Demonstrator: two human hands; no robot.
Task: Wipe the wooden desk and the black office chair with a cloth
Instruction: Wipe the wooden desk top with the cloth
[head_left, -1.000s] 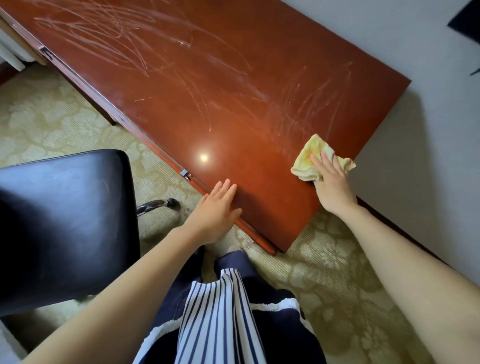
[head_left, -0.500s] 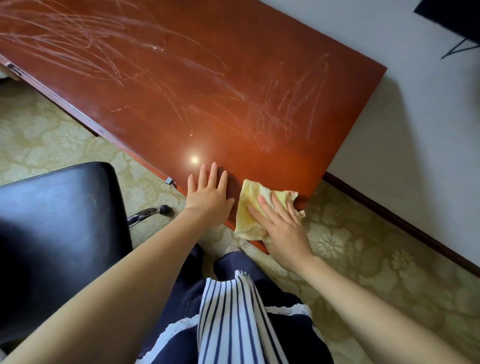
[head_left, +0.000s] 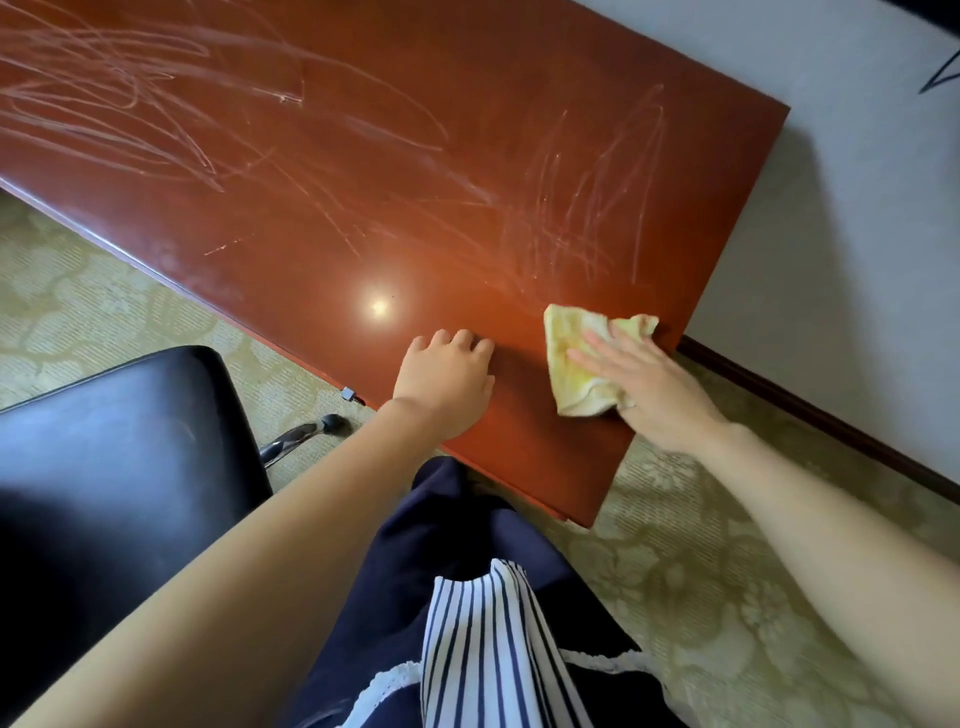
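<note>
The reddish-brown wooden desk fills the upper half of the head view, its glossy top streaked with pale wipe marks. A crumpled yellow cloth lies near the desk's right end, by the front edge. My right hand presses it flat with straight fingers. My left hand rests on the desk's front edge just left of the cloth, fingers curled under on the surface. The black office chair stands at the lower left, its seat facing me.
A patterned beige carpet covers the floor. A white wall with a dark baseboard runs along the right. A chrome chair leg with a castor sticks out below the desk edge.
My right hand slid the cloth from the desk's right end to the front edge beside my left hand, then back right a little. My left hand's fingers curled.
</note>
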